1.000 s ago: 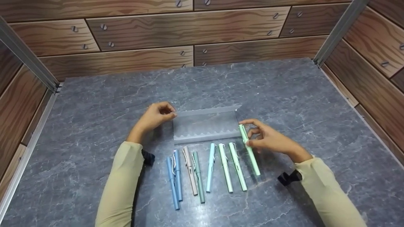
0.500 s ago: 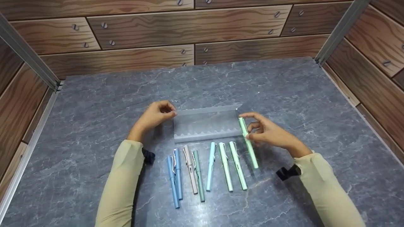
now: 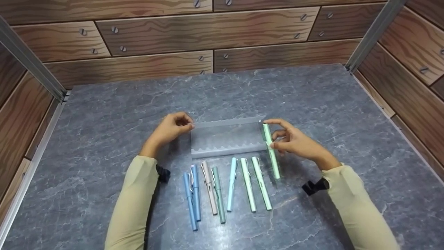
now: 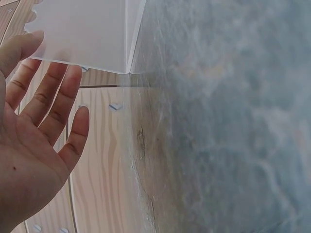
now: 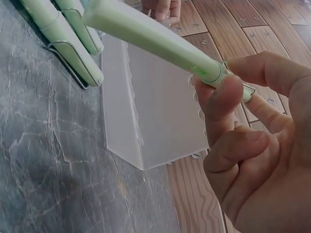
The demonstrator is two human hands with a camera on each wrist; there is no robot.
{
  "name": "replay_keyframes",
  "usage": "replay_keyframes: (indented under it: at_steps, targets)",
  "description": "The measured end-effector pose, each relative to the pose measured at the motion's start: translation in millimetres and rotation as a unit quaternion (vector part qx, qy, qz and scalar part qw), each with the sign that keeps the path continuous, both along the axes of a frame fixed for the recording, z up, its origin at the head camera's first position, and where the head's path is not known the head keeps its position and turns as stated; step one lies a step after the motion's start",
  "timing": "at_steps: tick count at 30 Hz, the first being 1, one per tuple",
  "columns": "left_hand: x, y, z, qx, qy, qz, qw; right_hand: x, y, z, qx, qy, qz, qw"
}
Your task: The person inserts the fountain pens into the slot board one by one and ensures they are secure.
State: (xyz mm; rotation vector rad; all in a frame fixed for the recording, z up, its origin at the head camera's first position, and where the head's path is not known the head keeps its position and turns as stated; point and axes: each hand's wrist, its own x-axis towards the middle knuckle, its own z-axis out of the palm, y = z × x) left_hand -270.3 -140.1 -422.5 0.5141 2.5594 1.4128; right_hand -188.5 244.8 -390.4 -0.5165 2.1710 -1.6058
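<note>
A frosted, translucent plastic pen tray (image 3: 225, 136) with scalloped notches along its long edges lies mid-table in the head view. My left hand (image 3: 167, 129) pinches its far left corner; in the left wrist view the thumb is on one side of the tray's edge (image 4: 82, 34) and fingertips are behind it. My right hand (image 3: 297, 141) holds a light green capped pen (image 3: 273, 159) by its clip end, tilted over the tray's right end. Whether this pen touches the tray I cannot tell. In the right wrist view, thumb and fingers pinch the pen (image 5: 155, 36).
Loose pens lie in front of the tray: two blue pens (image 3: 196, 198), a brownish-grey pen (image 3: 209, 191), a dark green pen (image 3: 219, 198), a pale turquoise pen (image 3: 231, 187) and two light green pens (image 3: 248, 187). Wood-patterned panels (image 3: 208, 31) border the grey marbled table (image 3: 138, 100).
My right hand has carried the light green pen away from me and slightly left, along the tray's right end. The left hand, the tray and the loose pens stay in place.
</note>
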Motion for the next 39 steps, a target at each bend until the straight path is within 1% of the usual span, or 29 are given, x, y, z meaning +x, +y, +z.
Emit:
replay_keyframes:
  at_steps: [4, 8, 18, 26, 33, 39]
  targets:
    - [-0.5, 0, -0.7, 0.003, -0.001, -0.002, 1.0000, -3.7, 2, 0.6, 0.000, 0.012, -0.007, 1.000]
    - [-0.3, 0, -0.7, 0.010, -0.001, 0.000, 1.0000, -7.7, 2, 4.7, 0.002, 0.021, -0.016, 1.000]
    - [-1.1, -1, -1.8, 0.006, 0.004, -0.002, 1.0000, -18.1, 0, 14.5, 0.015, 0.020, -0.050, 0.998]
    - [-1.7, -2, -3.2, 0.006, 0.005, -0.006, 1.0000, -25.3, 0, 17.2, 0.020, 0.031, -0.059, 0.998]
    - [-1.7, -1, -2.5, 0.011, 0.005, -0.008, 0.9999, -30.6, 0, 19.7, 0.003, 0.029, -0.075, 0.997]
    - [-1.1, -1, -0.7, 0.010, 0.000, -0.005, 0.9999, -34.8, -2, 22.3, 0.001, 0.042, -0.076, 0.996]
